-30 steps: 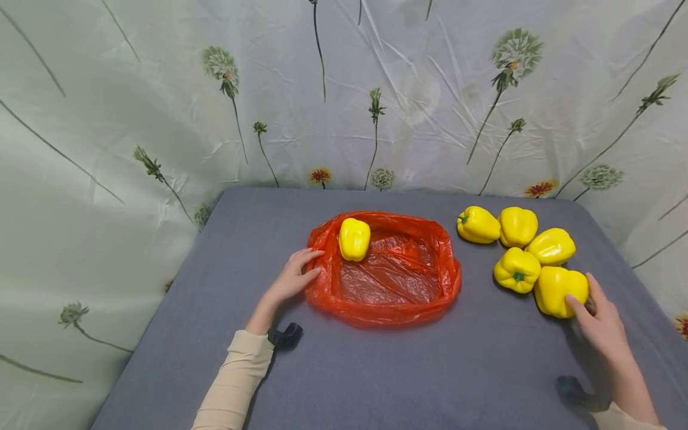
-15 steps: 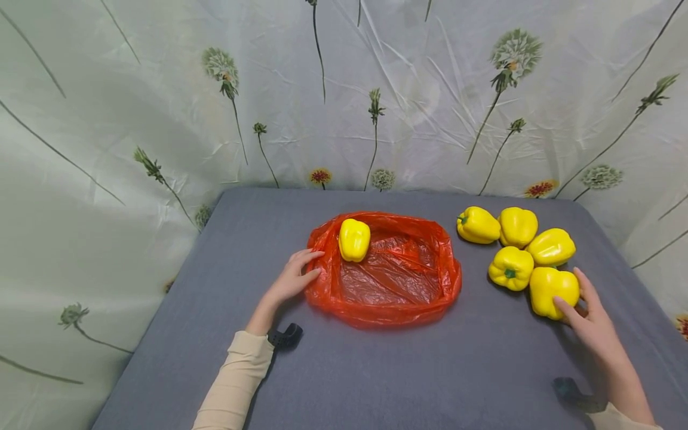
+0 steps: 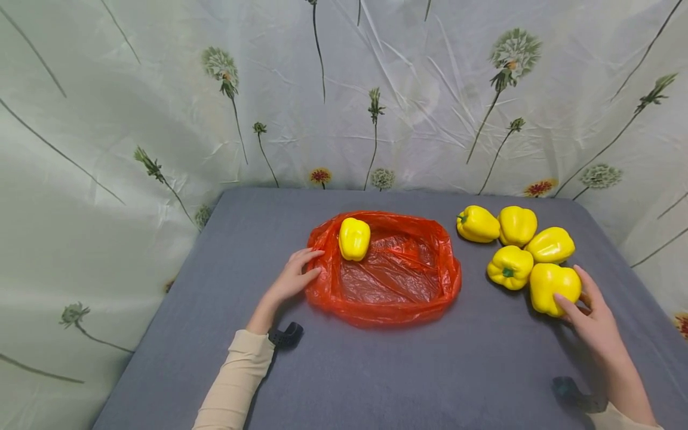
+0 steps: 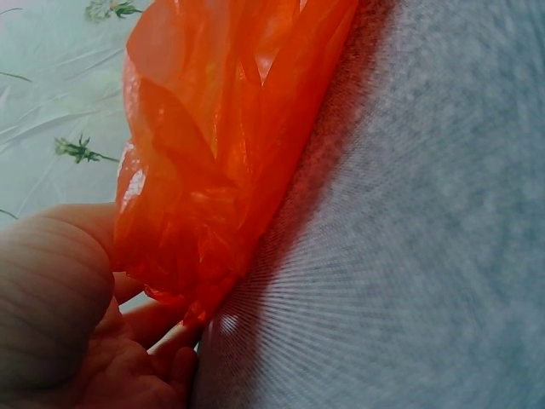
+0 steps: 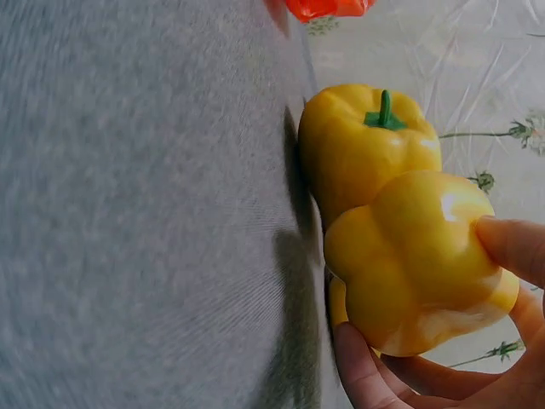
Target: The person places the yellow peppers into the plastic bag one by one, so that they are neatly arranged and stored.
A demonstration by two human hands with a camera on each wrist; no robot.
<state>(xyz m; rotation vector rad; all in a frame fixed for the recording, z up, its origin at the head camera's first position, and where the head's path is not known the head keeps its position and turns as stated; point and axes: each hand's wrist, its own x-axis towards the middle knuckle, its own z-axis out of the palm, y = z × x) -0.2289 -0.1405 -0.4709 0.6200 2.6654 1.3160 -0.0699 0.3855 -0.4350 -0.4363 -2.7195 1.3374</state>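
Note:
My left hand (image 3: 292, 278) is at the left side of a red plastic bag (image 3: 398, 313), thumb and fingers holding its edge. The left wrist view shows the crumpled bag (image 4: 213, 170) against the thumb and fingers, which it partly covers. One yellow bell pepper (image 3: 354, 239) lies inside the bag at its left end. On the right, my right hand (image 3: 596, 319) grips another yellow bell pepper (image 3: 553, 288), thumb on the near side and fingers round the far side. In the right wrist view this bell pepper (image 5: 417, 264) overlaps a green-stemmed bell pepper (image 5: 366, 145) behind it.
Just beyond the gripped one sit more yellow bell peppers, a stem-forward one (image 3: 510, 268), one lying on its side (image 3: 550, 245), and two at the back (image 3: 518, 226). A grey cloth-covered table (image 3: 408, 382) lies under everything. Flower-print curtain (image 3: 301, 89) hangs behind and at the sides.
My right hand has shifted slightly left with the gripped bell pepper. The stem-forward bell pepper beside it has moved left and turned a little. My left hand and the bag have stayed put.

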